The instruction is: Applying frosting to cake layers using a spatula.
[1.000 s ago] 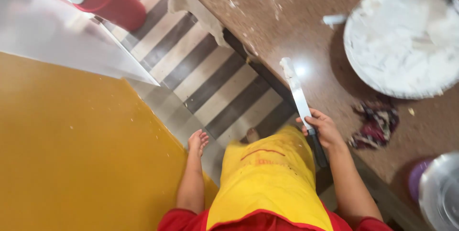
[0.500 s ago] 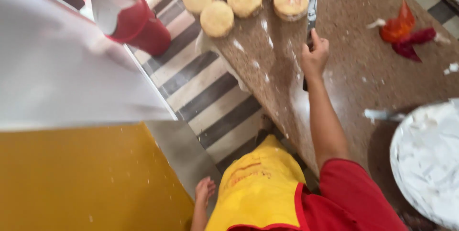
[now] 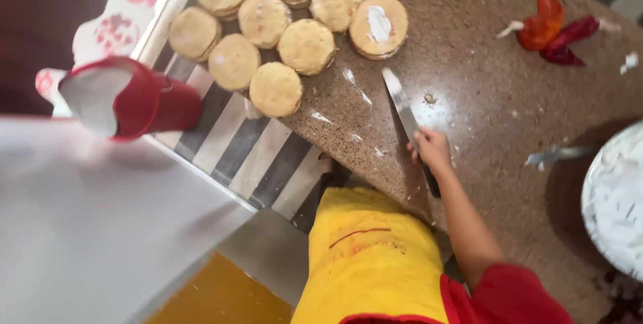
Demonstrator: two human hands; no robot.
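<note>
1. Your right hand [image 3: 434, 151] was closed around the dark handle of a long flat spatula [image 3: 400, 104], fingers wrapped and pinching it tight.
2. The spatula's pale blade lay low over the brown speckled counter [image 3: 495, 130], its tip pointing up toward the cake rounds; whether it touched the stone could not be told.
3. Your left hand was out of view, so nothing could be said of its grip.
4. A cluster of tan cake rounds [image 3: 307, 46] sat near the counter's far-left corner, some touching each other; one round [image 3: 379, 26] just beyond the blade tip carried a white smear of cream.
5. White cream streaks [image 3: 356, 85] marked the counter between the rounds and the blade.
6. A red container [image 3: 130, 99] with white inside stood to the left, over the striped floor.
7. A red and orange cloth [image 3: 553, 30] lay well apart at upper right.
8. A white-coated round [image 3: 613, 200] showed at the right edge.
9. You wore a yellow apron [image 3: 372, 257].
</note>
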